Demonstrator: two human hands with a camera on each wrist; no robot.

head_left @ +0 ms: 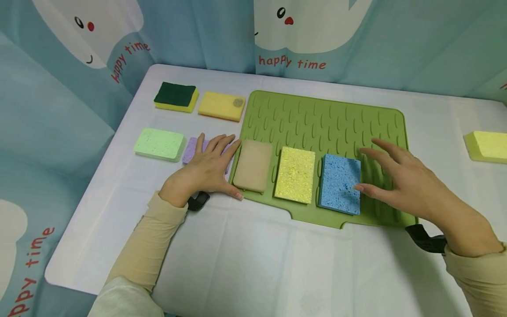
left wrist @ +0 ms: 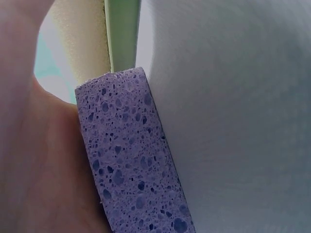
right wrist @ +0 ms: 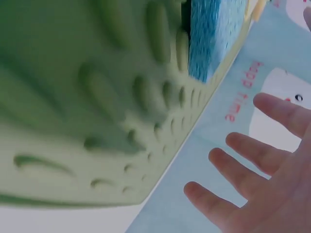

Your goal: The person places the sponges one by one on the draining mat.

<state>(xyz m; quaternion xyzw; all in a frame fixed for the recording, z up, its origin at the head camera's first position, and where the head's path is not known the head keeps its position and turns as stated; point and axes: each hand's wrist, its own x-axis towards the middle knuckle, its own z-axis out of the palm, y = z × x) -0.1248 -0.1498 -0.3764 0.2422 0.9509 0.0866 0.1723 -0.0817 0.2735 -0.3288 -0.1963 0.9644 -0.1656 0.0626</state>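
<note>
My left hand (head_left: 207, 165) is over a purple sponge (head_left: 192, 151), fingers spread and partly hiding it; its thumb points at the near left corner of a green ridged mat (head_left: 317, 119). The left wrist view shows the purple sponge (left wrist: 131, 150) close beside the palm. On the mat, in a row, lie a beige sponge (head_left: 253, 166), a yellow sponge (head_left: 295, 175) and a blue sponge (head_left: 339, 185). Above the mat's right part, my right hand (head_left: 400, 176) holds nothing, its fingers apart. The right thumb overlaps the blue sponge's right edge in the head view.
Left of the mat lie a green-topped scouring sponge (head_left: 176, 96), a pale yellow sponge (head_left: 222, 106) with a grey spot, and a mint sponge (head_left: 160, 144). Another yellow sponge (head_left: 487, 146) sits at the far right of the white table (head_left: 253, 264). Blue curtains (head_left: 222, 39) hang behind.
</note>
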